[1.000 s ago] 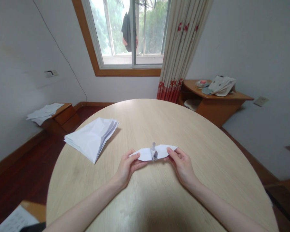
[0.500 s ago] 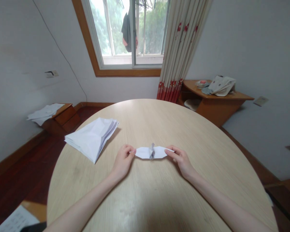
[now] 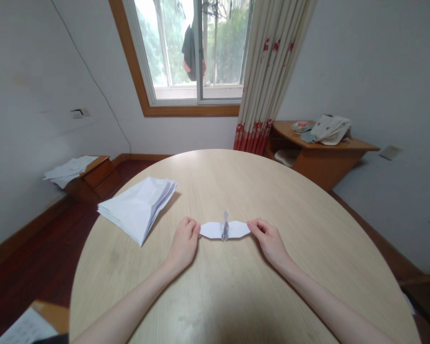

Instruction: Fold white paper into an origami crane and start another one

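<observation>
A small folded white paper figure (image 3: 225,230) with two flat wings and an upright middle fold sits low over the round wooden table (image 3: 236,296). My left hand (image 3: 184,241) is closed and pinches the left wing tip. My right hand (image 3: 268,239) is closed too and pinches the right wing tip. The wings are stretched out level between the two hands.
A stack of folded white paper sheets (image 3: 138,206) lies on the table's left part. A low wooden cabinet with papers (image 3: 82,169) stands by the left wall. A corner desk (image 3: 318,148) with a bag is at the right, next to a curtain (image 3: 268,71).
Both hands slid outward to the wing tips and closed into pinches. The paper figure's wings were pulled flatter and lower toward the table.
</observation>
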A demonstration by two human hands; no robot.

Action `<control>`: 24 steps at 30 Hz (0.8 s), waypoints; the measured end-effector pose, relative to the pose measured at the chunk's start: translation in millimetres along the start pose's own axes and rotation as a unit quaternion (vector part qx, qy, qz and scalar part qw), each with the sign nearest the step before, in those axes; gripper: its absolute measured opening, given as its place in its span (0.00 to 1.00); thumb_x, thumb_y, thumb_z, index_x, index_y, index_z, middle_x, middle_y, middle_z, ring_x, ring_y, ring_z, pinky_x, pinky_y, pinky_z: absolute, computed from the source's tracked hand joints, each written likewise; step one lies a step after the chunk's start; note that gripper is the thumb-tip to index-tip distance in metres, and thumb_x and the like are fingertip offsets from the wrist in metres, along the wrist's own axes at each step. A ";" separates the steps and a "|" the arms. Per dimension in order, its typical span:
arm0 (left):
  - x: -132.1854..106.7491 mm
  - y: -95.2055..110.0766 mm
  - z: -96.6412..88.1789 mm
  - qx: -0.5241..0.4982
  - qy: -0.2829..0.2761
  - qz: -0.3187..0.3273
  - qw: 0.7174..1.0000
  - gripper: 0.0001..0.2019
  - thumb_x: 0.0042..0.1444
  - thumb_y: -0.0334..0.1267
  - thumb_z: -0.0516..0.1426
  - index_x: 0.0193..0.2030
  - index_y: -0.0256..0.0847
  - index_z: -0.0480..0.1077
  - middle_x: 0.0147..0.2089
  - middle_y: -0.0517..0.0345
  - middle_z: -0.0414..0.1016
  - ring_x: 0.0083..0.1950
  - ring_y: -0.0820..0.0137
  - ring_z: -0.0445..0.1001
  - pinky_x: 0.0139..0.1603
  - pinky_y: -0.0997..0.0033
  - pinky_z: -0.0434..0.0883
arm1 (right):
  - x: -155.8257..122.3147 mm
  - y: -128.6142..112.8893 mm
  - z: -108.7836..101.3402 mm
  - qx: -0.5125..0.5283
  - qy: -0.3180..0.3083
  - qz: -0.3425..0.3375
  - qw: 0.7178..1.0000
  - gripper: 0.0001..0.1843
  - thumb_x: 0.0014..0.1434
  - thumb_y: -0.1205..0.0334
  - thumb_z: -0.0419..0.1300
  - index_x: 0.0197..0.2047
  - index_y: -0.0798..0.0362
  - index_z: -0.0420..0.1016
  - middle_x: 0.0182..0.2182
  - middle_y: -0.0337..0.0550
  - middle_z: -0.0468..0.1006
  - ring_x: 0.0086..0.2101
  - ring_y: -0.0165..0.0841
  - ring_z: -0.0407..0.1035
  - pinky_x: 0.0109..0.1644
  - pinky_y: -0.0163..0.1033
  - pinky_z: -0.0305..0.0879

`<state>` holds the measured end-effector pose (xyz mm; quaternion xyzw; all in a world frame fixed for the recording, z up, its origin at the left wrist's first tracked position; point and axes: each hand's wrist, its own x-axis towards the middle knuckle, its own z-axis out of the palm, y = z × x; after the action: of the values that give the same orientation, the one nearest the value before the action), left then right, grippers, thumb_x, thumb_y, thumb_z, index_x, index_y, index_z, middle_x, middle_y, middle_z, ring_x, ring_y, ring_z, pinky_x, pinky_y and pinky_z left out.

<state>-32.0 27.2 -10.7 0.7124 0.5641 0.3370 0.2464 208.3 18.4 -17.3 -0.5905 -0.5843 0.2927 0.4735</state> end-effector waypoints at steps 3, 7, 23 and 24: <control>1.2 -2.4 0.0 -0.003 0.003 -0.002 1.000 0.14 0.62 0.37 0.45 0.24 0.42 0.59 0.34 0.54 0.66 0.40 0.62 0.67 0.46 0.61 0.65 | 0.9 1.5 -0.5 -0.006 -0.001 0.000 1.000 0.25 0.54 0.39 0.55 0.20 0.52 0.67 0.22 0.40 0.69 0.27 0.35 0.63 0.32 0.38 0.58; 2.6 -6.6 -0.3 -0.013 0.002 -0.004 1.000 0.15 0.63 0.38 0.45 0.24 0.42 0.59 0.35 0.54 0.66 0.41 0.62 0.67 0.48 0.60 0.65 | 2.2 3.1 -1.9 -0.011 -0.001 0.007 1.000 0.24 0.53 0.39 0.55 0.19 0.51 0.65 0.21 0.39 0.68 0.26 0.35 0.62 0.31 0.38 0.56; 0.7 -4.3 -0.9 -0.029 0.025 0.010 0.999 0.13 0.64 0.38 0.45 0.28 0.41 0.62 0.35 0.54 0.66 0.40 0.63 0.68 0.46 0.61 0.68 | -1.1 -4.2 -3.8 0.039 -0.030 0.026 0.998 0.22 0.52 0.43 0.56 0.20 0.51 0.64 0.21 0.37 0.65 0.26 0.33 0.60 0.31 0.37 0.55; -0.2 -3.9 -0.3 -0.026 0.040 0.021 0.999 0.11 0.64 0.38 0.46 0.31 0.41 0.63 0.37 0.53 0.66 0.41 0.63 0.68 0.46 0.61 0.68 | -1.8 -6.2 -4.1 0.048 -0.036 0.026 0.998 0.22 0.52 0.43 0.56 0.20 0.51 0.64 0.21 0.37 0.65 0.25 0.33 0.60 0.31 0.37 0.55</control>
<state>-34.8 28.0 -13.4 0.7032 0.5498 0.3848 0.2350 209.1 15.0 -10.5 -0.5711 -0.5711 0.3534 0.4720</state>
